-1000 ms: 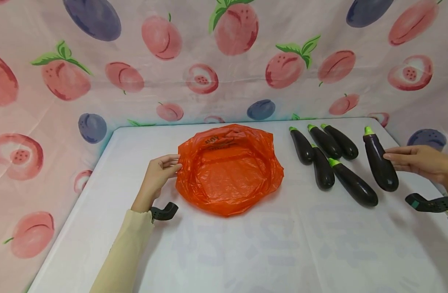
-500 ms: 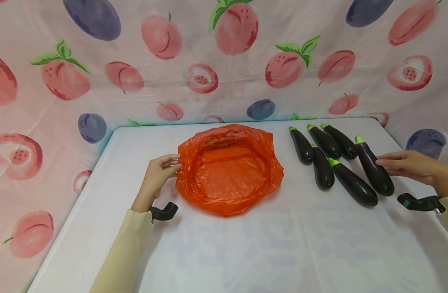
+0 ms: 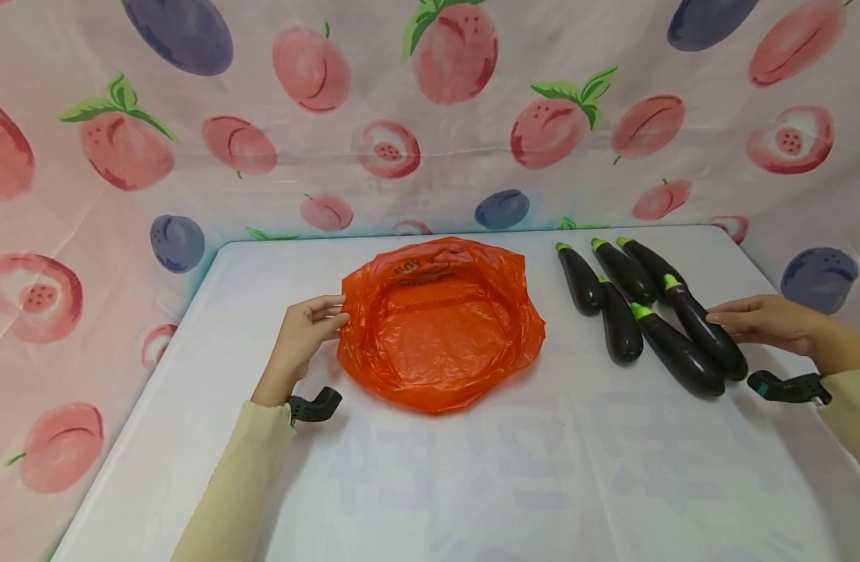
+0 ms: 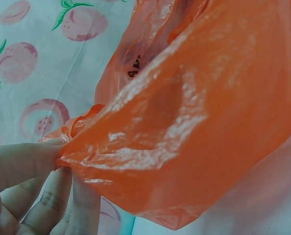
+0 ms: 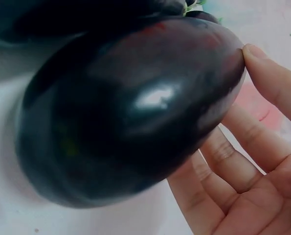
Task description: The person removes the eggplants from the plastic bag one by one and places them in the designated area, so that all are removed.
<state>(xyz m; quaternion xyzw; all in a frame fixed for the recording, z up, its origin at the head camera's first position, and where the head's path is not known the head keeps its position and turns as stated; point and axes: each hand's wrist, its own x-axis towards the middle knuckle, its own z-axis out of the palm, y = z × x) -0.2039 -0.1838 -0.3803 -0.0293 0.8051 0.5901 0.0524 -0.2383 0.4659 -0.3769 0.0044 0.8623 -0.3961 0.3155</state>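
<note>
An orange-red plastic bag (image 3: 437,328) lies with its mouth spread wide on the white table. At its left side my left hand (image 3: 307,336) pinches the rim between thumb and fingers; the left wrist view shows the bunched bag edge (image 4: 69,154) there. On the right, my right hand (image 3: 770,324) holds a dark eggplant (image 3: 704,328) from its right side. In the right wrist view the thumb touches the far edge of this eggplant (image 5: 130,117), while the fingers go along its lower side, their tips partly hidden. It lies close against another eggplant (image 3: 683,359).
Several more glossy eggplants with green caps lie to the left and behind, including one eggplant (image 3: 580,279) nearest the bag. A fruit-print cloth (image 3: 444,187) hangs behind the white table (image 3: 472,484). Dark devices sit on both wrists.
My right hand has moved left and slightly nearer, bringing its eggplant from apart at the right up against the group. My left hand and the bag have stayed put.
</note>
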